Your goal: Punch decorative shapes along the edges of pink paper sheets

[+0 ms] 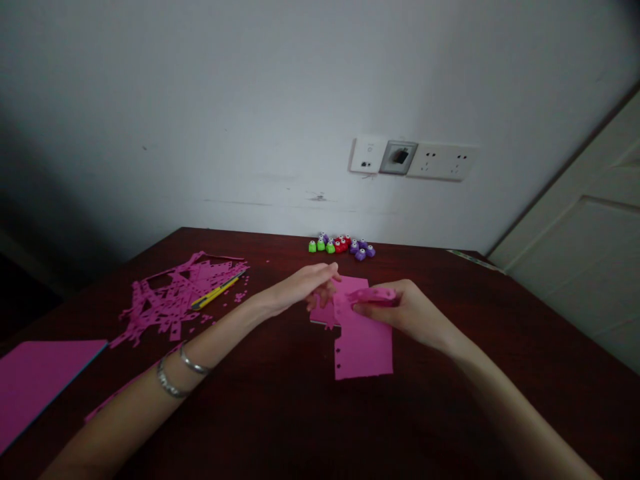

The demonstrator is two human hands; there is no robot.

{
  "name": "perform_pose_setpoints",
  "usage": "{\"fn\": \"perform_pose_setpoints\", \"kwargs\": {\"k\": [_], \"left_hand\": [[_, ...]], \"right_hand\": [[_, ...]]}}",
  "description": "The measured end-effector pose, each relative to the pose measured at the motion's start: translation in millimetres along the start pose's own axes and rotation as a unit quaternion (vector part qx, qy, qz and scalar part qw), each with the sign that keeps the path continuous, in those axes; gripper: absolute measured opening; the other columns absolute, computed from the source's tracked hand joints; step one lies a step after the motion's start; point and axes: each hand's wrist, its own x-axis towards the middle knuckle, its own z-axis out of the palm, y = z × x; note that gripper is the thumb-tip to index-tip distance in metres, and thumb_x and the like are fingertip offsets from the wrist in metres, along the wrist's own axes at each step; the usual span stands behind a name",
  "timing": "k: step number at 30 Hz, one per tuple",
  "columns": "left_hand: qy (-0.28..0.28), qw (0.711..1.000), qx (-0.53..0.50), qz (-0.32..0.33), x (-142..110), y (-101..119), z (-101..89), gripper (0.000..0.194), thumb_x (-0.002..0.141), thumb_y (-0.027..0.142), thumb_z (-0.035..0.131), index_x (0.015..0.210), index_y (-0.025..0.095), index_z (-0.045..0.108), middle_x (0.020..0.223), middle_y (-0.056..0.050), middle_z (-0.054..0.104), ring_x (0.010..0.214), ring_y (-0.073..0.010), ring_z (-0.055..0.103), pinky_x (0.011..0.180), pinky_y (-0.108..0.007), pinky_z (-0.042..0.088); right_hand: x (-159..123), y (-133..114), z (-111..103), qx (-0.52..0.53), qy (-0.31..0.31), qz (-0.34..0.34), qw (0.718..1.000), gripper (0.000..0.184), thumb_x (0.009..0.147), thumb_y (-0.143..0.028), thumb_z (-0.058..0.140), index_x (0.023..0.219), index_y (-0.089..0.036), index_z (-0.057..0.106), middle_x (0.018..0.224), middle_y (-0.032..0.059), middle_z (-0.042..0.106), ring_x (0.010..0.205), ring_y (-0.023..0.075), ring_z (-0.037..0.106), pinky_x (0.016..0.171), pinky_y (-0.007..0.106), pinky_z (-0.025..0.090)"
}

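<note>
tbh can't read any txt or nos. here. Closest thing's a tiny faint mark (371, 149) on the white wall plate (358, 157), up & slightly left of the R hand (411, 308), way too blurry imo.

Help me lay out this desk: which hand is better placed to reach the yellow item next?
Probably the left hand: it is nearer the yellow item, which lies by the pink scraps on that side. The right hand holds a pink strip.
</note>
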Motion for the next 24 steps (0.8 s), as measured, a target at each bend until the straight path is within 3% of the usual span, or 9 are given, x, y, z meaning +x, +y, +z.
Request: {"fn": "perform_pose_setpoints", "kwargs": {"k": [3, 5, 9, 17, 24], "left_hand": [[0.039, 0.996, 0.084, 0.007, -1, 1, -5.3, 0.043, 0.082, 0.053, 0.044, 0.071, 0.013, 0.054, 0.057, 0.002, 0.047, 0.044, -0.0057, 0.039, 0.04, -0.02, 0.025], [0.007, 0.992, 0.12, 0.023, -3, 3, -6.8, 0.041, 0.081, 0.05, 0.046, 0.065, 0.014, 0.054, 0.055, 0.002, 0.047, 0.043, -0.0049, 0.037, 0.04, -0.02, 0.025], [-0.059, 0.983, 0.156, 0.073, -7, 9, -2.4, 0.028, 0.075, 0.041, 0.059, 0.074, 0.014, 0.062, 0.06, 0.002, 0.053, 0.051, -0.0057, 0.041, 0.047, -0.019, 0.031], [-0.078, 0.985, 0.148, 0.047, -9, 15, 10.8, 0.028, 0.078, 0.039, 0.056, 0.07, 0.013, 0.06, 0.052, 0.004, 0.047, 0.044, -0.0041, 0.035, 0.041, -0.018, 0.025], [-0.083, 0.993, 0.079, 0.031, -10, 16, 15.2, 0.028, 0.081, 0.038, 0.053, 0.071, 0.013, 0.055, 0.055, 0.004, 0.046, 0.042, -0.0031, 0.036, 0.039, -0.017, 0.027]], "right_hand": [[0, -1, 0, -0.037, 0.009, 0.008, 0.999, 0.028, 0.071, -0.041, 0.065, 0.066, -0.013, 0.067, 0.058, -0.0009, 0.057, 0.05, 0.0076, 0.046, 0.047, 0.022, 0.037], [1, 0, 0, -0.042, 0.006, 0.009, 0.999, 0.03, 0.071, -0.042, 0.064, 0.065, -0.013, 0.066, 0.057, -0.0014, 0.055, 0.049, 0.0068, 0.043, 0.046, 0.021, 0.034], [2, 2, 2, -0.038, -0.016, 0.007, 0.999, 0.028, 0.071, -0.042, 0.064, 0.072, -0.014, 0.068, 0.06, -0.0007, 0.057, 0.05, 0.0072, 0.044, 0.045, 0.021, 0.034], [0, 3, 5, -0.021, -0.094, -0.018, 0.995, 0.024, 0.071, -0.038, 0.066, 0.08, -0.016, 0.071, 0.063, -0.0012, 0.062, 0.052, 0.0074, 0.045, 0.048, 0.02, 0.036], [1, 1, 6, -0.004, -0.084, -0.035, 0.996, 0.021, 0.072, -0.031, 0.065, 0.088, -0.02, 0.072, 0.078, 0.0007, 0.069, 0.063, 0.0104, 0.055, 0.058, 0.023, 0.044]]}}
